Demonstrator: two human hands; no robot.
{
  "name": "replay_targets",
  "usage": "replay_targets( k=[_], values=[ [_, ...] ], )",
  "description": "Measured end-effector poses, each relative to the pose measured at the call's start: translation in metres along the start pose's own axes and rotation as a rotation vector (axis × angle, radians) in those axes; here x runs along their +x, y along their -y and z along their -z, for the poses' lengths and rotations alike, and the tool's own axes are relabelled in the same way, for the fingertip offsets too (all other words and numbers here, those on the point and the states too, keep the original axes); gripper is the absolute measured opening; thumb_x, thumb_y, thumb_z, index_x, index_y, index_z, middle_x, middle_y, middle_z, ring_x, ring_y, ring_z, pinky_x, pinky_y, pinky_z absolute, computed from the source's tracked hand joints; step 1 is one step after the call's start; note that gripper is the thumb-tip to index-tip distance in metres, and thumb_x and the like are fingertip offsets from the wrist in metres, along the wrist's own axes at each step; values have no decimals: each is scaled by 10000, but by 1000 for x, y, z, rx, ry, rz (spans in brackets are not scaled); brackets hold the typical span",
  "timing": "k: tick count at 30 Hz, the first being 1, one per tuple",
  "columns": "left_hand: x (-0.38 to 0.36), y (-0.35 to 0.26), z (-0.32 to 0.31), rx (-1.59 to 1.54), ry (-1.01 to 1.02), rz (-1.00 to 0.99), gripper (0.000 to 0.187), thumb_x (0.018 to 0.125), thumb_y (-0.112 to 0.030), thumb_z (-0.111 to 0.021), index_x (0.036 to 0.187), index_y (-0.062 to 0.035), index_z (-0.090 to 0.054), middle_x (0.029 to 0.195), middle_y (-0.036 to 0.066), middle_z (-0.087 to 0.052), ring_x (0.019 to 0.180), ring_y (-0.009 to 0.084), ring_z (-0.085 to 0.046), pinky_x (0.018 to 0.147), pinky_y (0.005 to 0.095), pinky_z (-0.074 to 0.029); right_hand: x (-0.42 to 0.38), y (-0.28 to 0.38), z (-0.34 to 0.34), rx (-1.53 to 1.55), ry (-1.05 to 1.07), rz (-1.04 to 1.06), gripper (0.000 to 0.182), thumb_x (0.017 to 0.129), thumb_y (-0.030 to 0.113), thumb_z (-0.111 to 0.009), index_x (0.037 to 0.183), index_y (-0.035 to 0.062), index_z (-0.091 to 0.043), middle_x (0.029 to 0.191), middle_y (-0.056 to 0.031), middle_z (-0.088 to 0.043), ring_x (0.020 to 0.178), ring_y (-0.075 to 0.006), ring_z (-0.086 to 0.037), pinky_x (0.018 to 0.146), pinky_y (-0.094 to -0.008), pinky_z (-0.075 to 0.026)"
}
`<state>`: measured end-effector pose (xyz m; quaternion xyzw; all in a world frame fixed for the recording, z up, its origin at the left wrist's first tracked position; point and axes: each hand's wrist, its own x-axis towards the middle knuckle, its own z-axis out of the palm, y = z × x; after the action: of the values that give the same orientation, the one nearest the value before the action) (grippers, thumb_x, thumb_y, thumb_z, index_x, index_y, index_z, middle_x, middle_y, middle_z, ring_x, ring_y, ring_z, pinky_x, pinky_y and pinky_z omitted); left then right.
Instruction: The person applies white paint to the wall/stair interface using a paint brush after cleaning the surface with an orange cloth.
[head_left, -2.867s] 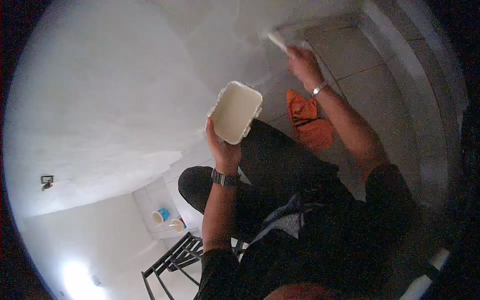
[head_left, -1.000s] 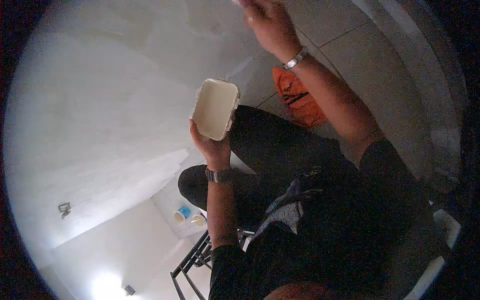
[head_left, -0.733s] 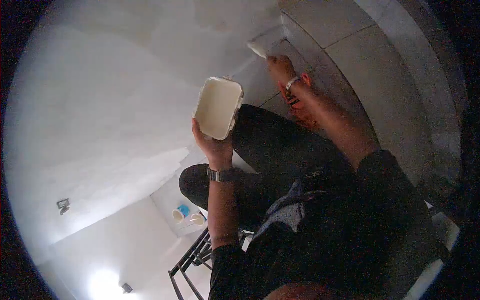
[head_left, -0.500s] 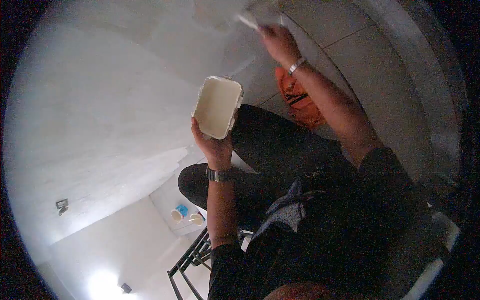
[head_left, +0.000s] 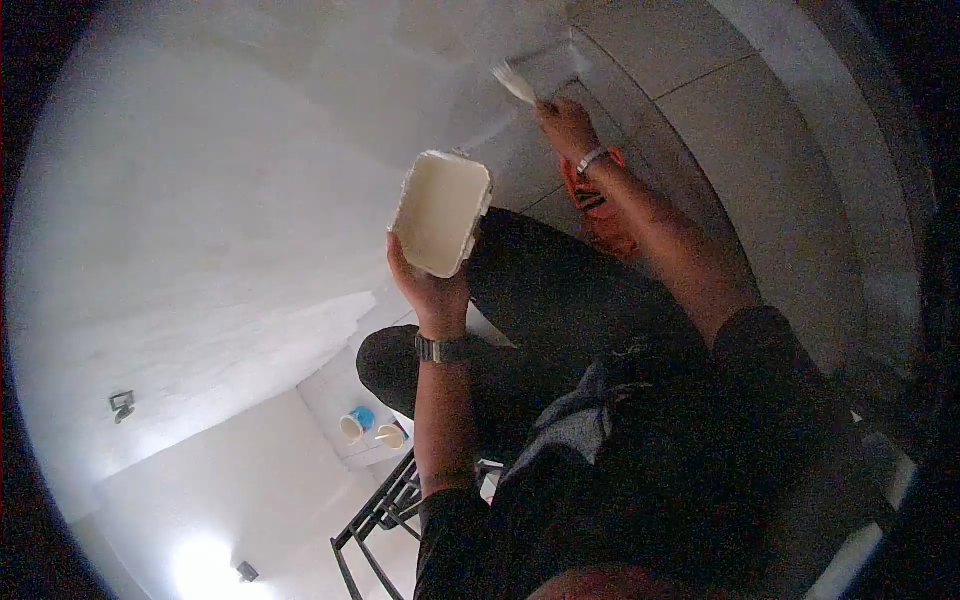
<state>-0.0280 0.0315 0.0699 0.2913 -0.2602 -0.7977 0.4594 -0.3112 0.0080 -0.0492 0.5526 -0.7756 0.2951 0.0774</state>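
Note:
My left hand (head_left: 432, 298) is wrapped round the lower end of a rectangular paint tub (head_left: 438, 214), cream inside with a ragged, paint-crusted rim. The tub is tilted so its inside faces me; it hangs in front of my bent knees. Farther out, my right hand (head_left: 567, 128) grips a paintbrush (head_left: 514, 84) by its handle. The pale bristles point up and left, close against the lower part of the whitish wall (head_left: 250, 190). Damp-looking darker patches show on the wall around the brush.
An orange bag or cloth (head_left: 604, 222) lies on the tiled floor beneath my right forearm. Behind my left side stand a blue-and-white bucket (head_left: 354, 426), a smaller pale pot (head_left: 391, 437) and a dark metal ladder (head_left: 372, 530). A fixture (head_left: 122, 405) sticks out of the wall.
My right hand and the paintbrush have come down and slightly right, closer to me, and the brush is less blurred. The paint tub in my left hand has barely shifted.

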Motion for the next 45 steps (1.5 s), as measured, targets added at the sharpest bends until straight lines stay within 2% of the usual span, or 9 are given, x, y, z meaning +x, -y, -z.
replay_targets(
  k=[8, 13, 16, 18, 26, 29, 36, 38, 45],
  values=[
    [3, 2, 0, -48, 51, 27, 523, 920, -454, -348, 1274, -74, -405, 1271, 137, -451, 1140, 325, -457, 910, 477, -426, 41, 29, 71, 213, -12, -120, 211, 807, 220, -572, 865, 19, -594, 733, -155, -615, 659, -304, -609, 617, -410, -479],
    [3, 1, 3, -2, 42, -6, 543, 923, -452, -331, 1292, -56, -378, 1274, 165, -439, 1150, 338, -452, 928, 476, -421, 80, 91, 166, 173, -529, 281, 360, 903, 341, -432, 837, 24, -589, 646, -127, -583, 643, -298, -595, 596, -397, -449],
    [1, 0, 2, -10, 67, 24, 544, 925, -448, -330, 1295, -51, -370, 1282, 167, -433, 1158, 339, -446, 926, 476, -422, 75, 107, 178, 803, -333, -102, 423, 923, 407, -420, 676, 63, -428, 553, 17, -380, 498, -94, -336, 451, -275, -295],
    [0, 0, -2, -21, 66, 24, 538, 925, -444, -331, 1293, -54, -375, 1283, 162, -433, 1160, 338, -445, 926, 483, -420, 65, 89, 131, 530, -270, -53, 347, 908, 338, -438, 851, 26, -579, 664, -136, -589, 640, -302, -593, 595, -411, -443],
    [1, 2, 0, -44, 19, 6, 522, 919, -446, -350, 1281, -72, -398, 1282, 134, -444, 1157, 335, -447, 932, 500, -405, -13, 5, -13, -68, 18, 1, 360, 893, 307, -447, 779, 0, -595, 646, -174, -583, 628, -356, -582, 597, -436, -440],
    [3, 3, 6, -67, 50, 28, 526, 916, -448, -356, 1279, -70, -399, 1282, 137, -443, 1154, 336, -448, 934, 494, -405, -9, 2, 7, 257, 114, -226, 341, 885, 299, -462, 794, 7, -614, 636, -172, -586, 612, -346, -586, 591, -435, -443],
    [1, 0, 0, -59, 52, 31, 531, 918, -448, -351, 1286, -69, -394, 1281, 147, -442, 1158, 337, -445, 915, 487, -423, 75, 79, 173, 309, -277, 38, 382, 903, 380, -455, 879, 37, -622, 626, -118, -587, 574, -264, -584, 578, -393, -450],
    [1, -1, 2, -39, 58, 26, 534, 917, -449, -351, 1291, -69, -390, 1285, 148, -439, 1160, 337, -443, 914, 487, -425, 82, 99, 201, 722, -428, -35, 424, 929, 399, -429, 661, 70, -419, 549, 23, -378, 492, -87, -330, 444, -265, -294],
    [4, 2, 5, -63, 19, 35, 534, 912, -453, -371, 1288, -74, -392, 1286, 141, -440, 1159, 331, -447, 916, 476, -427, 34, 44, 73, 335, -148, -124, 387, 909, 355, -445, 842, 2, -589, 671, -136, -596, 637, -299, -595, 615, -399, -460]
  ],
)
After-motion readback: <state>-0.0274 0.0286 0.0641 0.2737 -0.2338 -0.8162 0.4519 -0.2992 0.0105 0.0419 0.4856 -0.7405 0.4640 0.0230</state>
